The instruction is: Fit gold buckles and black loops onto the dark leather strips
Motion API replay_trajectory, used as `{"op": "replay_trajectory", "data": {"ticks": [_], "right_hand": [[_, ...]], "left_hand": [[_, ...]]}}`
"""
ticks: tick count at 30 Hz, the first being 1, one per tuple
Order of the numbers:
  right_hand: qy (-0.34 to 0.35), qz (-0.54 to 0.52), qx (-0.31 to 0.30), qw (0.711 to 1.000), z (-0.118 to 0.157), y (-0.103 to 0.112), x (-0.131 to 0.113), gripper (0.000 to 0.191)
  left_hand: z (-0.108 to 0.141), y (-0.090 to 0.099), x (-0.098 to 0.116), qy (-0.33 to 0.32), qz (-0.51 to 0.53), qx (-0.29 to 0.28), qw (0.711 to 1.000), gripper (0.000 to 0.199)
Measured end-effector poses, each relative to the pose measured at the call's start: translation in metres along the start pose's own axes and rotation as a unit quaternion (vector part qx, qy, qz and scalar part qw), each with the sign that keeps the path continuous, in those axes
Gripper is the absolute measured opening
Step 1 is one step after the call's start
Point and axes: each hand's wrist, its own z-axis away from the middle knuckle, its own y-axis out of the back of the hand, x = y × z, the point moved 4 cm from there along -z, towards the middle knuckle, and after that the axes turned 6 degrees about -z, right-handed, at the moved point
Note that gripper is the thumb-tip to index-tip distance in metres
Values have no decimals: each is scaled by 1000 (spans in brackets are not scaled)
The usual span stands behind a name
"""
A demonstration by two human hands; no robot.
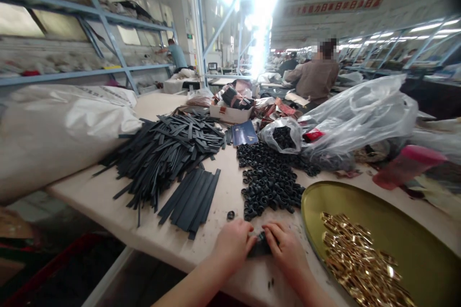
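Observation:
At the front edge of the table, my left hand (pixel 234 240) and my right hand (pixel 285 242) face each other with fingers curled. Between them they grip a black strip (pixel 260 247), mostly covered by my fingers. Just beyond my hands lies a heap of small black loops (pixel 270 187), with one single loop (pixel 231 215) apart from it, close to my left hand. Left of that, several flat black strips (pixel 192 201) lie side by side in front of a large loose pile of black strips (pixel 169 148).
To my right, an oval gold-coloured tray (pixel 406 230) holds shiny gold metal pieces (pixel 363 259). Behind are a plastic bag of loops (pixel 283 136), a blue card (pixel 245 133), a pink cup (pixel 406 165) and a carton (pixel 230 113). A white sack (pixel 68 129) bulges at left. Other people work farther back.

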Motion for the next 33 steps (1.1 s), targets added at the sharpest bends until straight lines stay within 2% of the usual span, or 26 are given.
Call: {"op": "replay_trajectory", "data": {"ticks": [3, 7, 10, 12, 17, 22, 28, 33], "right_hand": [[28, 36, -11, 999, 12, -11, 15, 22], [55, 55, 18, 997, 30, -12, 25, 20], [38, 60, 22, 997, 31, -10, 26, 20], [18, 60, 21, 998, 29, -9, 24, 20], [8, 57, 19, 998, 26, -5, 11, 20], [15, 61, 33, 998, 27, -1, 2, 21], [28, 71, 71, 994, 23, 12, -4, 23], [70, 101, 21, 992, 3, 6, -35, 21]], "left_hand": [[-5, 20, -34, 42, -71, 47, 996, 19], [-14, 50, -100, 163, -169, 100, 967, 23], [-23, 53, -127, 194, -208, 101, 953, 18], [-25, 48, -130, 190, -226, 105, 950, 16], [-18, 39, -116, 161, -263, 126, 943, 18], [-10, 39, -108, 141, -274, 133, 942, 18], [-8, 42, -111, 154, -269, 135, 941, 18], [-11, 42, -112, 166, -267, 127, 941, 22]]}}
